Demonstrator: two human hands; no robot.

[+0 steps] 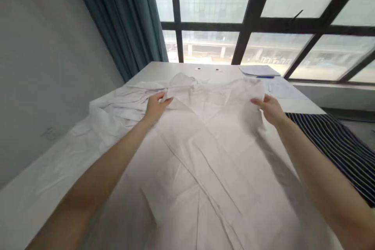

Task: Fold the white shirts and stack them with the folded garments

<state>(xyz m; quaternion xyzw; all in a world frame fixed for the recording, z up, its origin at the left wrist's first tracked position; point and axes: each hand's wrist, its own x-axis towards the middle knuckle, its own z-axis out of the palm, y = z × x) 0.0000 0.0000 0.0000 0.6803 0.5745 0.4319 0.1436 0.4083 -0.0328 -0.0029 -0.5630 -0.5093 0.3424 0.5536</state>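
A white garment (187,156), coat-like with a V-shaped overlap near its far end, lies spread over the white table. My left hand (157,106) pinches its far left edge between thumb and fingers. At the far right edge, my right hand (270,108) grips the same cloth, lifting it slightly so that a shadow falls below. Long creases run down the front, and a slit like a pocket opening shows at the lower left. To the left of my left hand lies more bunched white cloth (117,105); I cannot tell whether it is one piece with the garment.
Papers (259,71) and a blue pen (265,77) lie at the table's (158,69) far right corner. Two small round items sit near the far edge. Dark striped fabric (331,144) is at the right. A blue curtain (123,19), a grey wall and windows surround the table.
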